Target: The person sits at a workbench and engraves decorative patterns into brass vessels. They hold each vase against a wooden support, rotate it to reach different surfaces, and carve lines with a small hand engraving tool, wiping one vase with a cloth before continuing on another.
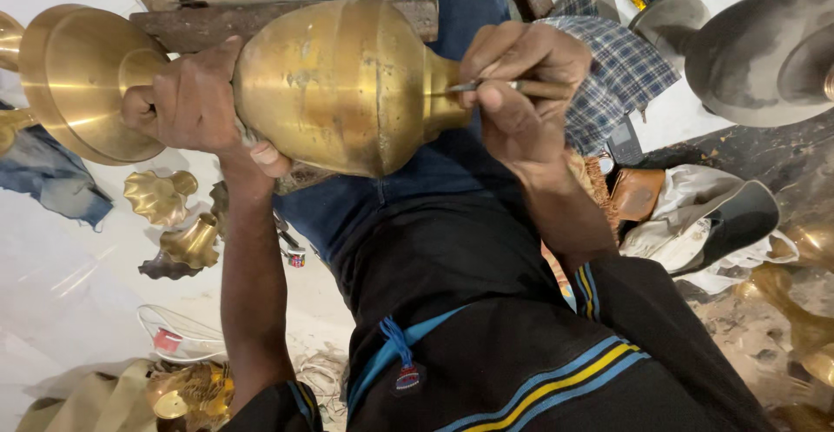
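Brass fills the top middle of the frame: a big, round brass vase body [343, 85] lies on its side across the person's lap, above the blue jeans [460, 15]. The left hand [187, 102] is wrapped tight around the thin neck of the piece, between the round body and the wide brass flared end [74, 76] at the upper left. The right hand [526, 85] is pinched closed around a thin metal tool [504, 87], held like a pencil. The tool's tip touches the narrow end of the vase body, just right of the middle.

A rusty iron bar [261, 17] sits behind the vase along the top. A checked cloth [621, 76] lies just beside the right hand. At the upper right rests a big grey metal dish [764, 59]. Small brass parts [174, 215] lie on the white floor [61, 284] at the left, below the left hand. More brass pieces [187, 393] show at the bottom left. A brown leather pouch [637, 191] sits near the right arm.
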The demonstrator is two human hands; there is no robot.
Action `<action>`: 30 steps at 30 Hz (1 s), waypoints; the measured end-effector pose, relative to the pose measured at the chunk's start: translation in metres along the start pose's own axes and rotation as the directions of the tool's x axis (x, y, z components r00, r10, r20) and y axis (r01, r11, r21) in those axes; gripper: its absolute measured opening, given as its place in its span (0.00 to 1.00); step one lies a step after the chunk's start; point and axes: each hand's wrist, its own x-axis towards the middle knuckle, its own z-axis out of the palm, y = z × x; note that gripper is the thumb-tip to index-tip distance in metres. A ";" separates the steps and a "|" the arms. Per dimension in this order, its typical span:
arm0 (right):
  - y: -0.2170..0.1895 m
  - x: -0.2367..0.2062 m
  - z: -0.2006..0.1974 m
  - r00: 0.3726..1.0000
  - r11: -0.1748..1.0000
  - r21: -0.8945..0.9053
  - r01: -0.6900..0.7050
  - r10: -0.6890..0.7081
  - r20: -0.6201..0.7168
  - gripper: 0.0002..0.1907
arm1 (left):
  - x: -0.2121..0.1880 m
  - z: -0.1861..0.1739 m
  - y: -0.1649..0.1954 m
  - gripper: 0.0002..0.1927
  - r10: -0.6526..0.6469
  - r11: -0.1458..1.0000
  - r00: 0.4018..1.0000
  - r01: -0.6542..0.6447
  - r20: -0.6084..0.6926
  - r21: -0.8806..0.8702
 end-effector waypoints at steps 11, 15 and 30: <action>0.001 0.007 -0.011 0.986 0.954 -0.281 0.103 -0.060 0.157 0.05 | 0.000 0.004 -0.001 0.49 0.010 1.000 0.999 -0.010 -0.050 0.004; 0.005 0.007 -0.008 0.989 0.976 -0.182 0.123 -0.104 0.109 0.06 | -0.001 0.002 0.001 0.47 -0.012 1.000 1.000 0.013 -0.016 0.009; 0.017 0.005 -0.002 0.976 0.960 -0.240 0.144 -0.098 0.196 0.07 | 0.003 -0.007 0.000 0.32 0.002 0.998 1.000 -0.002 0.002 0.067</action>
